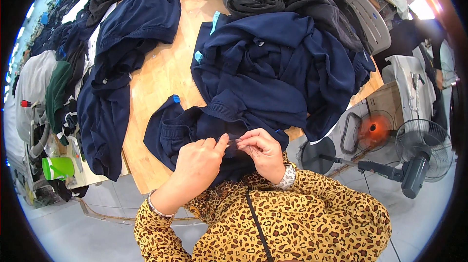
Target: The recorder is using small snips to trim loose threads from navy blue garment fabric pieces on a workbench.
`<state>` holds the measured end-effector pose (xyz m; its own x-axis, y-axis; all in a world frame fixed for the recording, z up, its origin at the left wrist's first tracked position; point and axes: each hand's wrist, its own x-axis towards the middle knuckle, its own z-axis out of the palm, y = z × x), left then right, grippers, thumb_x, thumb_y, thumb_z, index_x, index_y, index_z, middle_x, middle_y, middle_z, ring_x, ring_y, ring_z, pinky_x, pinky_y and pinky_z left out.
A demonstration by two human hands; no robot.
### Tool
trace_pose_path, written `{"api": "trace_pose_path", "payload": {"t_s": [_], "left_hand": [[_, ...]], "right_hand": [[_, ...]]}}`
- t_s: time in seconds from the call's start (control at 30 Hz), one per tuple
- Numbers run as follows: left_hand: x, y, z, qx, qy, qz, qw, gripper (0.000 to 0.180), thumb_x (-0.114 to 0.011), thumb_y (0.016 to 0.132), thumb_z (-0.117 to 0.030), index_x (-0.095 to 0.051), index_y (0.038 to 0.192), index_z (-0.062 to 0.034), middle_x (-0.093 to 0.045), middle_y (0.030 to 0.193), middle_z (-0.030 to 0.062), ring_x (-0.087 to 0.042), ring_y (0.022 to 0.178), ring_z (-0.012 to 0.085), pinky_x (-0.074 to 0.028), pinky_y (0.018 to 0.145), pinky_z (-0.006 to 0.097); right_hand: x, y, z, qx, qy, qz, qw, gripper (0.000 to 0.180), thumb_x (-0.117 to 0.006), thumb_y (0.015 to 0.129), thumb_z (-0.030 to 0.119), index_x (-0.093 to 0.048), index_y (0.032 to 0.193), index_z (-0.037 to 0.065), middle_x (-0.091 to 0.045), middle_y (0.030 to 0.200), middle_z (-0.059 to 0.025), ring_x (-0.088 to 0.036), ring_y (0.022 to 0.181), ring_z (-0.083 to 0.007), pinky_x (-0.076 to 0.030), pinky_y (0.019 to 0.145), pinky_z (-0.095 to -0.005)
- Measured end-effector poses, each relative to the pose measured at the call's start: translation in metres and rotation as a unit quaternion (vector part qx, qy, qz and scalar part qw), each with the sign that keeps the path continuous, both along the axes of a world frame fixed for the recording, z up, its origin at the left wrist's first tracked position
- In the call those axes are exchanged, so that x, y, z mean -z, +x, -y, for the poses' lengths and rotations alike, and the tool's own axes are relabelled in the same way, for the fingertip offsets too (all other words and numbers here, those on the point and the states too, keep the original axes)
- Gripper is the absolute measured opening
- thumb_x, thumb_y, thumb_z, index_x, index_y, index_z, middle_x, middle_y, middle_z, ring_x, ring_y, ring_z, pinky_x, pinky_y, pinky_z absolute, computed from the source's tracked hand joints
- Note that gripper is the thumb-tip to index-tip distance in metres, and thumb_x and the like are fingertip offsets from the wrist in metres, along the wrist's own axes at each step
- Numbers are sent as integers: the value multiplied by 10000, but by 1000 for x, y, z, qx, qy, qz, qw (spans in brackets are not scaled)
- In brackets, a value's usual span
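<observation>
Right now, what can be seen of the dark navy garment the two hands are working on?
The navy garment is soft knit-looking fabric, crumpled, lying at the near edge of the wooden table and drooping toward the person. A small blue tag shows at its far-left corner. The left hand and right hand pinch a fold of it between fingertips. A larger navy pile overlaps its far side.
</observation>
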<state>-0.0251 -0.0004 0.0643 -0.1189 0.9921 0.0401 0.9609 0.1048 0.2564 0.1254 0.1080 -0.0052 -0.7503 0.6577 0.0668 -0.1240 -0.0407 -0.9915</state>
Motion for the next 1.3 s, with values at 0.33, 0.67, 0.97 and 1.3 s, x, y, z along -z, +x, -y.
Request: {"api": "trace_pose_path", "payload": {"t_s": [0.33, 0.67, 0.97, 1.3], "left_hand": [[5, -18, -2, -64, -37, 96, 993, 341, -709, 764, -158, -650, 1089, -75, -622, 716, 110, -642, 660, 263, -492, 580, 355], [5, -51, -5, -117, -117, 333, 928, 357, -765, 735, -160, -481, 903, -25, -641, 757, 184, -642, 742, 354, -484, 628, 384], [2, -55, -17, -75, -176, 271, 943, 345, -783, 723, -105, -490, 875, -6, -636, 732, 160, -646, 680, 261, -474, 603, 325], [1, -67, -15, -86, -204, 371, 902, 316, -752, 751, -145, -504, 896, -12, -632, 762, 181, -635, 727, 337, -473, 631, 373]], "right_hand": [[1, -25, -31, -126, -157, 95, 975, 131, -560, 940, 124, -623, 959, 11, -643, 1080, -62, -607, 908, -108, -539, 727, -266], [-10, -66, -72, -316, -204, 176, 910, 128, -547, 945, 136, -610, 936, 24, -655, 982, -63, -618, 912, -129, -570, 668, -310], [-4, -76, -70, -360, -187, 203, 891, 113, -561, 920, 108, -624, 940, 17, -637, 898, -52, -605, 807, -128, -565, 655, -295], [-1, -80, -72, -384, -196, 215, 876, 102, -553, 920, 98, -618, 936, 20, -638, 898, -59, -609, 793, -132, -565, 647, -286]]}}
